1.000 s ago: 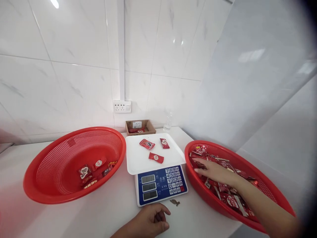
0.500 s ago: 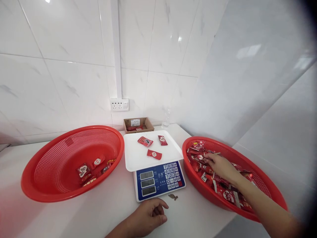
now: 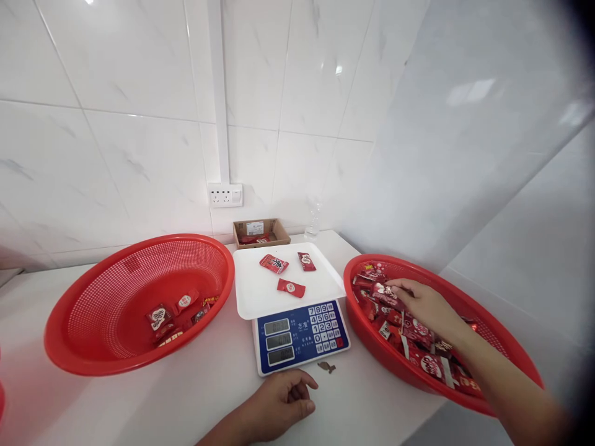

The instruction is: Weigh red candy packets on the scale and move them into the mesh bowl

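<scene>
Inside the red basket (image 3: 367, 353) on the person's right, a small printed packet (image 3: 385, 293) lies among other wrapped packets (image 3: 431, 365), and the right hand's (image 3: 430, 310) grip looks pinched on its end between thumb and fingertips. Judging by its size and shiny wrapper, it should be light and rather slippery, soft at the skin with perhaps a firmer, breakable filling, so a gentle hold by the flat end seal seems best. Beside the scale (image 3: 302, 337), the left hand (image 3: 286, 399) rests empty on the desk (image 3: 362, 409), fingers loosely curled.
</scene>
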### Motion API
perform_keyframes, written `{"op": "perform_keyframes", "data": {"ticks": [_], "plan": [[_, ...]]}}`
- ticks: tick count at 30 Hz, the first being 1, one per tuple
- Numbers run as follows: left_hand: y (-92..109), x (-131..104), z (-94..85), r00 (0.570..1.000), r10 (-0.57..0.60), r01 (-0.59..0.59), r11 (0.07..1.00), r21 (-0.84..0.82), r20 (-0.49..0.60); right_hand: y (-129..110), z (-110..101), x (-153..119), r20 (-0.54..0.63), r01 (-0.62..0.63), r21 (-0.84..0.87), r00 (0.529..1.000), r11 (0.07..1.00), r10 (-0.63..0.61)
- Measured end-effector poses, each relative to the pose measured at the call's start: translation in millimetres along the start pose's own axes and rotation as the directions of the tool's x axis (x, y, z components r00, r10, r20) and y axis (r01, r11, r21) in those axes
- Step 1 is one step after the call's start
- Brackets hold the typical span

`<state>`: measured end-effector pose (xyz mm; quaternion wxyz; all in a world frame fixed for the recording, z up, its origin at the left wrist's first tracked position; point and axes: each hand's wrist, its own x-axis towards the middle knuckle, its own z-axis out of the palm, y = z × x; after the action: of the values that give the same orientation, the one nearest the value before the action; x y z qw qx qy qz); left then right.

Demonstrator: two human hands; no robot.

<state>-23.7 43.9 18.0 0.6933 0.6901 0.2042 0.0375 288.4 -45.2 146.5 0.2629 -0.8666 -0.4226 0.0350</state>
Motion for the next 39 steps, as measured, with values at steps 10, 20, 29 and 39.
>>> {"op": "perform_keyframes", "data": {"ticks": [10, 20, 29, 39], "plan": [[1, -3, -3.1, 0.997, 0.063, -0.059, 0.994, -0.091, 0.04, -71, 28, -61, 0.422, -0.067, 0.465, 0.893, 0.883, -0.154], [6, -2, -2.5, 0.983, 0.168, -0.149, 0.967, -0.208, 0.074, -89, 101, -110, 0.68, -0.164, 0.525, 0.671, 0.835, -0.296], [7, -2, 1.4, 0.996, 0.085, -0.089, 0.971, -0.22, -0.028, -95, 67, -74, 0.612, 0.067, 0.32, 0.747, 0.945, -0.26], [1, -5, -1.8, 0.999, 0.053, -0.053, 0.996, -0.068, 0.001, -96, 47, 24, 0.246, 0.205, 0.018, 0.948, 0.979, -0.203]]}}
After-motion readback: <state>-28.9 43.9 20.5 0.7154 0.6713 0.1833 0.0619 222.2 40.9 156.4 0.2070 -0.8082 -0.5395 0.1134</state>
